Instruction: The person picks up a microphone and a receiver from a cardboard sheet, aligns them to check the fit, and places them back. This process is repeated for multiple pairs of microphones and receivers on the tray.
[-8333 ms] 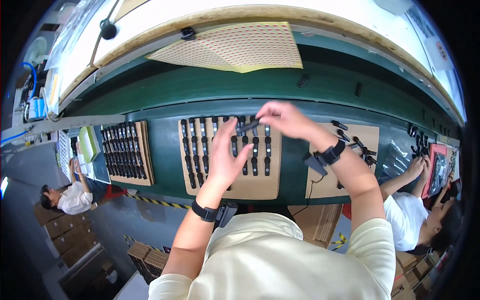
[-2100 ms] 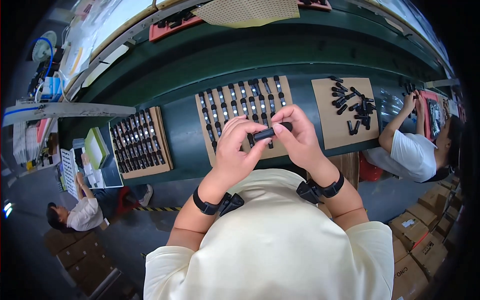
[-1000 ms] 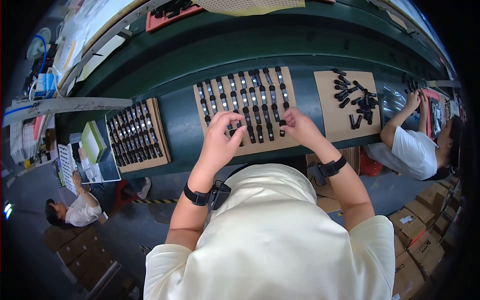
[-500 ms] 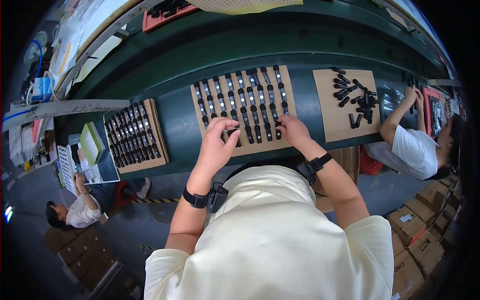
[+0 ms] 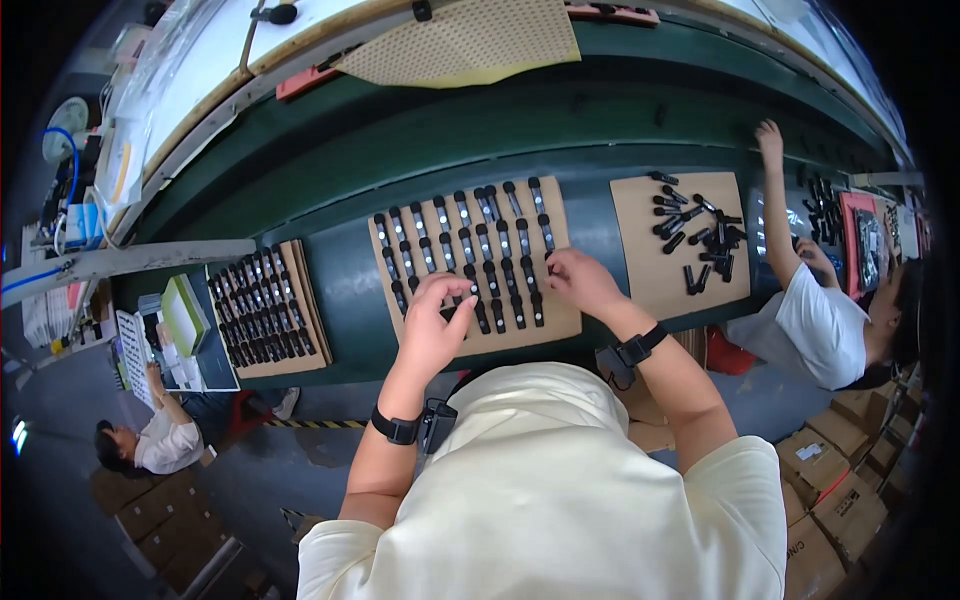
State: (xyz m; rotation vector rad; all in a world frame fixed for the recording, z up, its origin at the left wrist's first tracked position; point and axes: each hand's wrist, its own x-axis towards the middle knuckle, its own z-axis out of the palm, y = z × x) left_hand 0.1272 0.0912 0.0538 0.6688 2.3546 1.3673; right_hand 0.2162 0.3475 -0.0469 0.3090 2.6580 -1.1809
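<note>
Black parts lie in slanted rows on a tan tray that sits on the green belt straight ahead of the person. Left hand rests over the tray's near rows, fingers curled down and pinching one black part between thumb and fingertips near the front edge. Right hand lies at the tray's right side, fingers bent onto the end of a row; whether it pinches a part or only touches it cannot be told. Both wrists carry black bands. To the left on the belt, a second tray is packed full with close rows of the same black parts. To the right, a third tray holds only a loose scatter of parts in its upper right portion, the rest of it bare. A co-worker in a white shirt sits beyond it, one arm stretched up over the belt. Another person sits low at the left.
</note>
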